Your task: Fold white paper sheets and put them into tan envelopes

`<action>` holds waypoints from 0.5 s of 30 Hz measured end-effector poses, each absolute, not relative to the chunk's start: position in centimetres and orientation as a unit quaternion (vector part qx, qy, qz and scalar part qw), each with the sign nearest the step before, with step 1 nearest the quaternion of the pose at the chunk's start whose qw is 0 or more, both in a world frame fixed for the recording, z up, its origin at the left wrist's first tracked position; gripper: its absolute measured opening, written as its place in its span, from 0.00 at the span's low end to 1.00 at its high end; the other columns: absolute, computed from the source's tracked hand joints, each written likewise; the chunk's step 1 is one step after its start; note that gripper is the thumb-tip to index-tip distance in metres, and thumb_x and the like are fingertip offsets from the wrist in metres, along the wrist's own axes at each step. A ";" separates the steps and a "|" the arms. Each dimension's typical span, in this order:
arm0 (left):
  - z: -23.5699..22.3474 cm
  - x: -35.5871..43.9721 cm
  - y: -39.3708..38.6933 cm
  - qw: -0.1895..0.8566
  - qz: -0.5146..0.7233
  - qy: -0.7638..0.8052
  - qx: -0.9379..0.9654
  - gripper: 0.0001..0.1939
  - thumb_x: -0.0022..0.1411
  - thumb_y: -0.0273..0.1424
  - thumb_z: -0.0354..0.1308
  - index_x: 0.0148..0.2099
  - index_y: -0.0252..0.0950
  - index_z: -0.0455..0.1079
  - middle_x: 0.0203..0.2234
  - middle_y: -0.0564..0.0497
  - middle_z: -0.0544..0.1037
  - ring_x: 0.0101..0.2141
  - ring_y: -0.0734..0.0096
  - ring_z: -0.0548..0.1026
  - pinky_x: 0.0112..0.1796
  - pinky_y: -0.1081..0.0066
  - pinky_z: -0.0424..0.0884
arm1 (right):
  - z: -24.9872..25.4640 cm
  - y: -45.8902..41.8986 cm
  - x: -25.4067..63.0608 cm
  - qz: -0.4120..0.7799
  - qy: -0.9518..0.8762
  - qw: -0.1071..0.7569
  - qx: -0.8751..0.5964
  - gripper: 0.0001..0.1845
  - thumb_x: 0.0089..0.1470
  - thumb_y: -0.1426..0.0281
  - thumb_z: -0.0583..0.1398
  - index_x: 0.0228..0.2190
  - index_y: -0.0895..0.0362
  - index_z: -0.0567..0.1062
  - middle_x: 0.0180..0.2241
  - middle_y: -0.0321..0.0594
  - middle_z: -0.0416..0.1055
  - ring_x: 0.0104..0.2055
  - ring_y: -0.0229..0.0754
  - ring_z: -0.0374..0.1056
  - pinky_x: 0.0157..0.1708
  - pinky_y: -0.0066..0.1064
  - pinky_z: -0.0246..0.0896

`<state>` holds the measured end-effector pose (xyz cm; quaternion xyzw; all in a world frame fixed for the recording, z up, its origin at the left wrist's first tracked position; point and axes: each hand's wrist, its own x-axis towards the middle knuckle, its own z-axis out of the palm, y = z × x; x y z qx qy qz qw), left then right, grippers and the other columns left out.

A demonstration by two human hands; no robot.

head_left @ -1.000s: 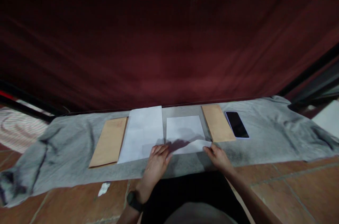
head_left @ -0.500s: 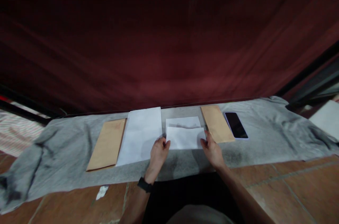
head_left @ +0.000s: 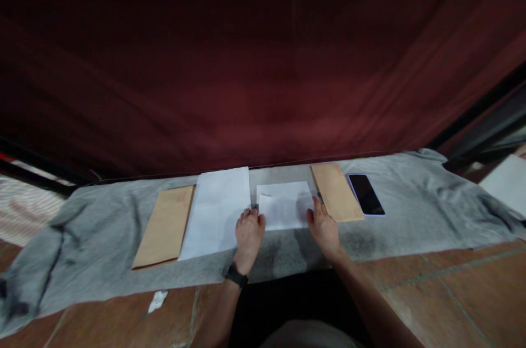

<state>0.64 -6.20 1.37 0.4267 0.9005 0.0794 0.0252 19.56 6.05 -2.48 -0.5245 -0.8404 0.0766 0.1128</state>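
Note:
A white sheet of paper [head_left: 283,211], folded over on itself, lies in front of me with its upper flap short of the far edge. At its left side my left hand [head_left: 250,232] is closed, the thumb on the paper's edge and the fingers bent beside it. My right hand [head_left: 324,230] grips the right side, thumb on top and fingers along the edge. Left of it lies a stack of white paper [head_left: 217,211]. A brown envelope [head_left: 337,192] is just beyond my right hand, and another brown envelope [head_left: 166,224] lies at the far left.
A phone [head_left: 365,194] lies right of the near envelope. Everything rests on a grey cloth [head_left: 423,200] before a dark red fabric wall [head_left: 263,90]. A white scrap [head_left: 158,301] is on the tiled floor [head_left: 110,320]. Another person's hand shows at the right edge by a white sheet [head_left: 505,183].
The folded flap has come down lower and flatter. My left hand has turned with its back upward, and my right hand has shifted slightly left and forward over the paper's edge.

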 end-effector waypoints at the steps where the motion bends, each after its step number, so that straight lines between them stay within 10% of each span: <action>1: 1.2 0.6 -6.1 0.020 0.078 0.901 0.427 0.13 0.68 0.30 0.50 0.45 0.33 0.75 0.37 0.43 0.79 0.42 0.60 0.77 0.45 0.66 0.69 | -2.4 6.2 19.4 0.070 -0.841 0.108 -0.525 0.25 0.68 0.67 0.49 0.63 0.61 0.58 0.51 0.53 0.74 0.46 0.47 0.76 0.41 0.32 0.67; 15: 0.7 -0.3 -4.1 0.031 0.058 0.919 0.389 0.16 0.71 0.35 0.48 0.49 0.35 0.75 0.37 0.43 0.82 0.41 0.60 0.80 0.41 0.68 0.70 | -2.1 7.8 17.6 -0.011 -0.849 0.084 -0.521 0.23 0.67 0.67 0.47 0.59 0.61 0.65 0.47 0.54 0.73 0.41 0.48 0.75 0.36 0.35 0.67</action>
